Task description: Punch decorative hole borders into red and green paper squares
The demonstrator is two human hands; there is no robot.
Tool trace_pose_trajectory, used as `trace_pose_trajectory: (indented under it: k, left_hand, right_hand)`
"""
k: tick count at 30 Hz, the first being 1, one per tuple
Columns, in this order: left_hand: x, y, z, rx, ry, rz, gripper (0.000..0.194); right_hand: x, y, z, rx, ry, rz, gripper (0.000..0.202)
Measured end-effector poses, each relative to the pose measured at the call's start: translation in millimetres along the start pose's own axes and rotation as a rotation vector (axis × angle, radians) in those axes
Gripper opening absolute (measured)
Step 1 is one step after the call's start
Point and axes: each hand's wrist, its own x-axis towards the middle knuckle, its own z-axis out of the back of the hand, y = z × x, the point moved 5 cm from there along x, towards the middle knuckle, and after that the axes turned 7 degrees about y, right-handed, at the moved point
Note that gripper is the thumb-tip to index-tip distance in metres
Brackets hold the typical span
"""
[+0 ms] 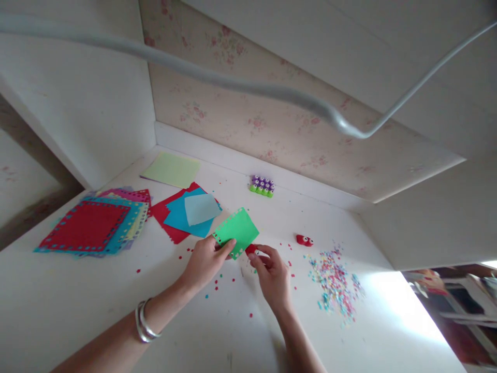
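Note:
A square of green paper [243, 228] is pinched between the thumb and fingers of my left hand [204, 264]. Small notches and holes run along its left and lower edges. My right hand [275, 277] is closed on a small red craft punch [251, 249] at the paper's lower right corner. Fingers hide most of the punch, and I cannot tell whether the paper sits in its slot. Another red punch with googly eyes [304, 240] lies on the white table to the right. Tiny red and blue paper bits [216, 288] are scattered below my hands.
Left is a stack of coloured sheets with punched borders [93, 225]. Beside it overlap red, blue [180, 215] and pale blue [202, 209] papers. Pale green paper [171, 169] lies behind. Purple and green eyed pieces [262, 185] stand near the wall; confetti [334, 282] spreads right. A white cable [233, 83] crosses above.

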Motion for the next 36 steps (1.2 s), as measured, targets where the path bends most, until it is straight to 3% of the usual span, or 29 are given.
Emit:
trace_pose_trajectory:
  k: [19, 29, 36]
  left_hand:
    - [-5, -13, 1.7, 0.321, -0.049, -0.160, 0.036]
    - [-8, -19, -0.6, 0.363, -0.029, -0.276, 0.021]
    - [-8, -18, -0.5, 0.352, -0.049, -0.311, 0.017]
  right_hand:
    - [-5, -1, -5, -0.014, -0.040, 0.026, 0.026]
    - [-8, 9, -6, -0.204, -0.040, 0.196, 0.017]
    - [-7, 1, -4, -0.153, -0.085, 0.100, 0.022]
